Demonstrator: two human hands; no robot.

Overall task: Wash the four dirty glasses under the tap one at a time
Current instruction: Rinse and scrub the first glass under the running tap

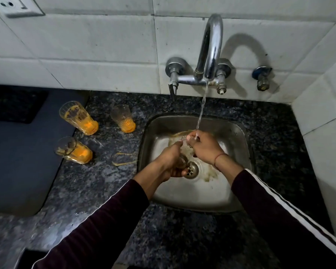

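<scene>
Three orange-stained glasses (pixel 78 118) wait on the dark speckled counter (pixel 114 181) left of the sink (pixel 239 131), so this looks like glass one. Left hand (pixel 170 162) grips the glass (pixel 183 155) at its base, right hand (pixel 204 147) fingers curl round its rim under the tap (pixel 210 51) stream. Next probably rinse, set aside, grab another; white tiled wall (pixel 85 45) behind.

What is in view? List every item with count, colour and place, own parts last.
Dirty clear drinking glasses with orange residue: three, on the speckled granite counter, left of the sink.
Clear glass being washed: one, over the sink, held in both hands.
Square steel sink: one, grey, centre.
Chrome wall tap: one, running.
Blue-capped valve: one, right wall.
White wall socket: one, top left.
Left hand: grip round the glass base.
Right hand: grip at its rim.
</scene>
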